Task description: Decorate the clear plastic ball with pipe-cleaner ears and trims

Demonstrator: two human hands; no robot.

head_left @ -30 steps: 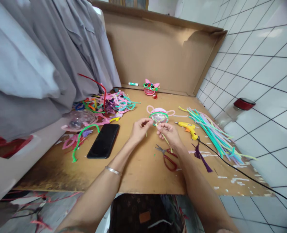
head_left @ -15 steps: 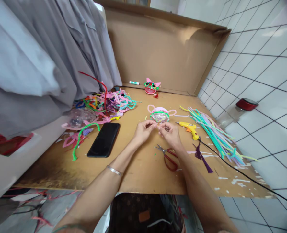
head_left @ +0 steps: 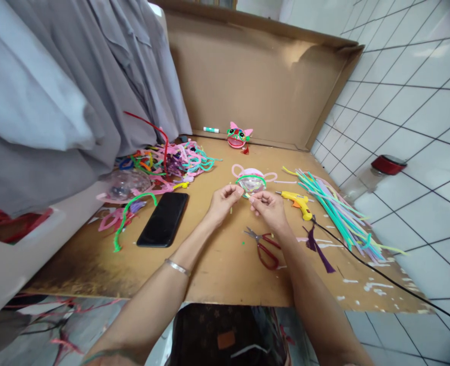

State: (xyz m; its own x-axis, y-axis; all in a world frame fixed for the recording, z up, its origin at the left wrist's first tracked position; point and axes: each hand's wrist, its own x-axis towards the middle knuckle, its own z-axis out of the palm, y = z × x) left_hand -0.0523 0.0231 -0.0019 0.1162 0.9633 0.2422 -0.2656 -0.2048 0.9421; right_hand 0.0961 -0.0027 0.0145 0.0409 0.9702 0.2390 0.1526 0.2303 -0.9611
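Both of my hands are pinched just in front of a clear round form (head_left: 251,184) that has a green pipe cleaner across it and pink loops at its sides. My right hand (head_left: 269,207) grips a tiny yellow piece of pipe cleaner (head_left: 248,195) at its fingertips. Thumb and forefinger of my left hand (head_left: 223,202) are pressed together; whatever they hold is too small to make out. Below my right hand lie red-handled scissors (head_left: 266,249), blades apart. A yellow glue gun (head_left: 295,201) rests to the right of that hand.
Loose pipe cleaners (head_left: 331,216) lie at the right, near a purple tassel (head_left: 319,249). A black phone (head_left: 163,219) and a tangled pile of pipe cleaners (head_left: 179,157) occupy the left. A finished animal head (head_left: 237,135) and a glue stick (head_left: 211,130) stand by the cardboard wall (head_left: 244,76).
My fingertips have moved slightly apart; before, they met in front of the clear form. A yellow bit now shows at my right fingertips, and small yellow scraps appear on the table.
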